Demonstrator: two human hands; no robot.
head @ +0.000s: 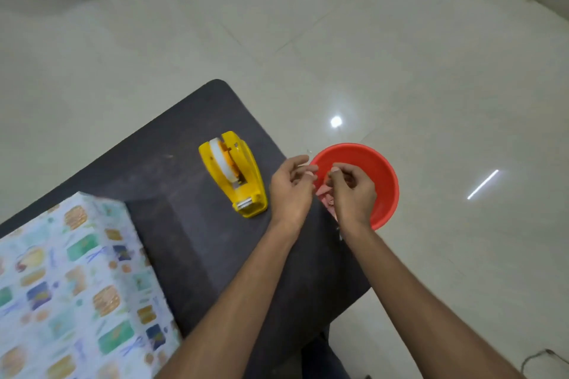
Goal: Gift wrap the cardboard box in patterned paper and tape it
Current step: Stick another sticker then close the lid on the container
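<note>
"Where's the box [77,286] now?"

"On the dark table [184,240], wrapped in patterned paper [101,301], well left of the fingers [300,160]. Its print is too blurred to read."

"And the hands?"

"Left hand [291,191] and right hand [354,194] are curled, tips nearly meeting over the red bowl [381,175]. I can't tell if they pinch anything. The yellow tape dispenser [234,175] is just left of them."

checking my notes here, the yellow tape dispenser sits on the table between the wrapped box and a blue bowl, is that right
The bowl is red, not blue; the head view shows it. The yellow tape dispenser does sit on the table between the wrapped box and the bowl.
</note>
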